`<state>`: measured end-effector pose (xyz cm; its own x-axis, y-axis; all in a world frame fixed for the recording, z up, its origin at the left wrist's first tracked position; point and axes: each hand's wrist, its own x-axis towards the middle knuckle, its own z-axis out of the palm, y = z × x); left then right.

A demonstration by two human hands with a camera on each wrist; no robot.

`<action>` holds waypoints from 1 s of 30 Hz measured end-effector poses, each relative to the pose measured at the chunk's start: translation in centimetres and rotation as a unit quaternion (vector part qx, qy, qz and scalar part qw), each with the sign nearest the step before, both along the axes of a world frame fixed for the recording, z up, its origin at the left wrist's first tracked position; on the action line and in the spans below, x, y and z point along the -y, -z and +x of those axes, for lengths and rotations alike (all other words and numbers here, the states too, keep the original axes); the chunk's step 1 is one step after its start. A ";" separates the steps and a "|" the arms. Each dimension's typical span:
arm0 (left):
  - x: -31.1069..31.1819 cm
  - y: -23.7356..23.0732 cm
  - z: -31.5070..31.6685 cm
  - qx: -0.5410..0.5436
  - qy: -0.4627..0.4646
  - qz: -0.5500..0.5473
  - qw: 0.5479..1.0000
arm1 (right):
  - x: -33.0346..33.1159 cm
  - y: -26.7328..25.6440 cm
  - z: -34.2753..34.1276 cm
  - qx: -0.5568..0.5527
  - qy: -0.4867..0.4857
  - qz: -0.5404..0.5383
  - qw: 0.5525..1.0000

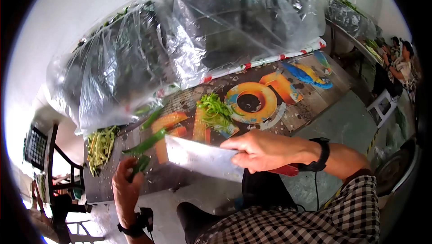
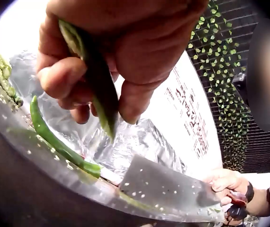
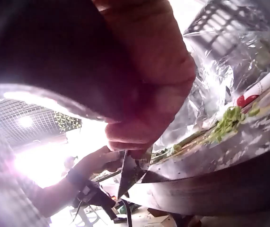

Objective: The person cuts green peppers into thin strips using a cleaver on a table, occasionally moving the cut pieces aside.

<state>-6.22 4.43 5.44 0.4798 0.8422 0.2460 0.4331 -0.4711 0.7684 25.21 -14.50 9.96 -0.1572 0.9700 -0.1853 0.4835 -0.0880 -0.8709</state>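
My right hand (image 1: pixel 258 150) grips a broad cleaver (image 1: pixel 198 156) with a red handle; its blade lies low over the table edge, its far end near a green pepper (image 1: pixel 146 142). In the left wrist view my left hand (image 2: pixel 120 47) holds a dark green pepper piece (image 2: pixel 99 80) between thumb and fingers. Below it a curved green pepper (image 2: pixel 61 144) lies beside the blade (image 2: pixel 163 187). Shredded green strips (image 1: pixel 216 110) sit in a pile at mid table, and pale green strips (image 1: pixel 101 149) are heaped at the left end.
Plastic-covered bulky items (image 1: pixel 238 23) line the table's back. A white stool (image 1: pixel 384 109) stands at the right, near seated people and a second table. A black crate (image 1: pixel 36 147) is at the far left. Loose seeds dot the table (image 1: pixel 180 102).
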 end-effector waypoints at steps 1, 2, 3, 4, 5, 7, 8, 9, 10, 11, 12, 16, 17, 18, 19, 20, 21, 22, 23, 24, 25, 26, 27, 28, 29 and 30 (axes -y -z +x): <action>0.6 -0.5 0.2 -0.025 -0.002 -0.017 1.000 | -0.4 0.0 0.0 0.003 0.006 -0.009 1.000; 1.0 0.1 0.6 -0.012 0.025 0.015 0.999 | -0.8 -0.2 0.1 0.005 0.010 -0.018 1.000; 1.4 0.2 1.1 -0.004 0.055 0.008 0.998 | -1.1 -0.2 0.3 0.007 0.011 -0.028 1.000; 1.9 0.4 1.7 0.005 0.083 0.001 0.997 | -1.3 0.0 0.6 0.014 0.042 -0.025 0.999; 2.3 0.6 2.3 -0.012 0.067 -0.043 0.997 | -1.5 0.4 1.1 0.023 0.074 -0.008 0.997; 2.3 1.7 3.2 -0.038 0.074 -0.003 0.997 | -1.8 0.8 2.3 0.012 0.146 0.034 0.989; 2.4 2.0 3.6 -0.051 0.078 0.016 0.996 | -1.9 0.6 2.9 0.025 0.186 0.020 0.982; 2.6 1.9 4.0 -0.059 0.086 0.025 0.994 | -1.9 1.0 3.7 0.026 0.199 0.033 0.979; 2.7 1.5 4.5 -0.065 0.096 0.036 0.993 | -2.0 1.2 4.3 0.027 0.213 0.045 0.976; 2.9 0.9 5.0 -0.071 0.106 0.046 0.991 | -1.8 1.3 4.7 0.036 0.226 0.065 0.971; 3.1 0.4 5.4 -0.078 0.115 0.054 0.989 | -1.6 1.1 4.7 0.044 0.238 0.083 0.967; 3.1 -1.3 8.0 -0.087 0.155 0.149 0.973 | -0.9 -0.7 3.1 0.025 0.208 0.090 0.974; 3.1 -1.5 8.6 -0.089 0.158 0.170 0.969 | -0.9 -0.7 2.8 0.018 0.190 0.068 0.979; 3.1 -1.6 9.1 -0.090 0.162 0.191 0.964 | -0.9 -0.3 2.8 0.019 0.173 0.052 0.983; 3.0 -1.8 9.4 -0.107 0.160 0.182 0.964 | -1.0 -0.3 2.9 0.034 0.160 0.031 0.986; 2.9 -1.8 9.7 -0.115 0.161 0.189 0.962 | -1.0 -0.3 3.1 0.049 0.147 0.009 0.988; 2.6 -1.6 9.9 -0.124 0.162 0.194 0.960 | -1.0 -0.2 3.4 0.047 0.155 0.036 0.986; 2.4 -1.2 10.1 -0.134 0.161 0.198 0.958 | -1.0 0.0 3.7 0.045 0.163 0.063 0.984; 2.1 -0.6 10.1 -0.142 0.164 0.207 0.954 | -1.0 0.3 3.9 0.122 0.163 0.140 0.969; 1.7 0.1 10.1 -0.152 0.168 0.216 0.950 | -0.9 -0.2 3.9 0.195 0.177 0.142 0.954; 1.5 0.4 9.9 -0.162 0.174 0.226 0.945 | -0.8 0.7 4.3 0.225 0.174 0.199 0.938; 1.5 0.5 9.8 -0.164 0.178 0.216 0.946 | -0.8 1.6 4.6 0.253 0.172 0.257 0.917; 1.4 0.5 9.7 -0.166 0.183 0.206 0.947 | -0.8 1.5 4.6 0.267 0.159 0.223 0.924; 1.4 0.5 9.7 -0.168 0.188 0.198 0.947 | -0.7 1.0 4.6 0.281 0.145 0.189 0.930; 1.3 0.5 9.5 -0.157 0.183 0.210 0.947 | -0.6 0.6 4.6 0.296 0.131 0.156 0.933; 1.3 0.6 9.2 -0.146 0.177 0.223 0.947 | -0.6 0.5 4.6 0.297 0.129 0.159 0.933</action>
